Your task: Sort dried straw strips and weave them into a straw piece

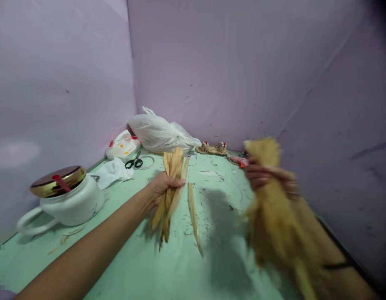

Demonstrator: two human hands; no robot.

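My left hand (163, 185) is closed round a small bundle of dry, straw-coloured husk strips (173, 164), their ends sticking out above and below the fist. On the right, my right hand (269, 175) grips a larger bunch of dry yellowish husks (274, 208) held up above the table; motion blurs it, and its lower end hangs over the forearm. A single loose husk strip (194, 216) lies on the pale green table (180, 275) between the two hands.
At left stands a white pot (74, 202) with a gold lid (58, 181). Farther back are crumpled tissue (113, 171), scissors (135, 161), a tissue pack (123, 146), a white plastic bag (161, 131) and woven straw pieces (213, 148). Walls close in the back and sides.
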